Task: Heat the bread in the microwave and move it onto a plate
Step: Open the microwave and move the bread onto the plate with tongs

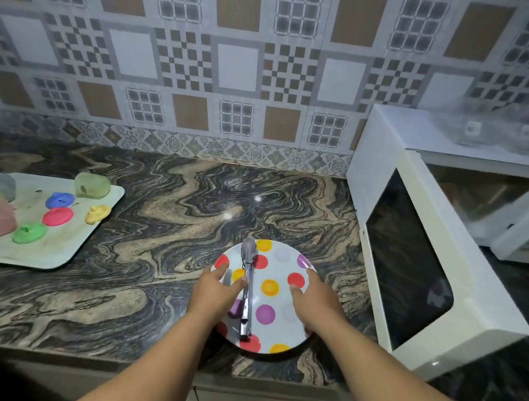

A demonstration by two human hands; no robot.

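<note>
A: Nearest us, both hands are on the polka-dot plate at the front edge of the bench. The left hand has its grip curled over the left rim, thumb against the metal tongs. The right hand clasps the right rim.

B: What might go wrong?

A: The tongs lie loose on the plate. I'd judge a tilt while lifting could slide them off, and the plate sits close to the bench edge.

B: Which way do they point?

A: Long axis runs near to far, grey tips toward the wall, handle end toward the person.

B: And the bread?

A: Not visible. Beyond, right, the white microwave stands with its door swung open. I can't make out bread inside.
</note>
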